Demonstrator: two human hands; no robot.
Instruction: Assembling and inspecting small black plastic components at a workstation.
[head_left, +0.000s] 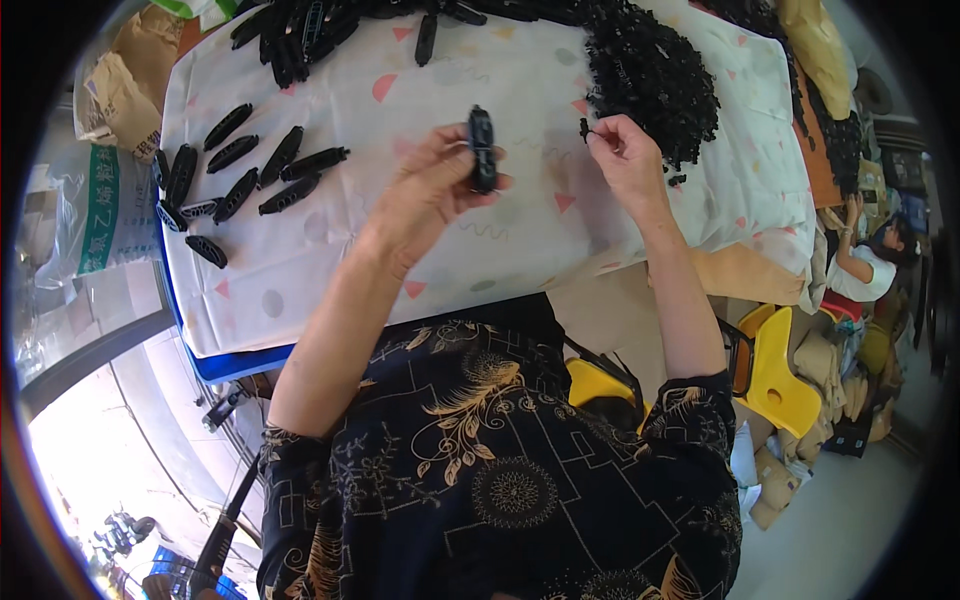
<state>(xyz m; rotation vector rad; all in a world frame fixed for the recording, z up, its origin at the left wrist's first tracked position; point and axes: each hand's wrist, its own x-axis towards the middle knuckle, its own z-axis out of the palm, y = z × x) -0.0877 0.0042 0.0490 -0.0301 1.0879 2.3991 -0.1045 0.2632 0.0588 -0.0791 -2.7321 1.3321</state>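
Shiny plastic, crinkled paper
The held part (483, 150) looks glossy plastic; tablecloth (530, 240), smooth with a slight sheen; chair (787, 375), smooth plastic; bag (125, 75), creased matt paper.

Black plastic everywhere, plus one confetti tablecloth
So the white plastic-looking tablecloth (545, 80) has coral-pink triangles, grey ovals and thin grey squiggles all over. Long oval plastic pieces (236, 194) at ten o'clock: all black, same as the glossy black oblong piece (482, 150) in the left hand (425, 195) and the heap of tiny plastic bits (650, 80) at one. Down at six, the black short-sleeved shirt (510, 440) sports gold feathers, leafy sprigs, round flower medallions and angular lines. Chair (778, 380) past three is bright yellow plastic; blue table edge (232, 368) around half eight.
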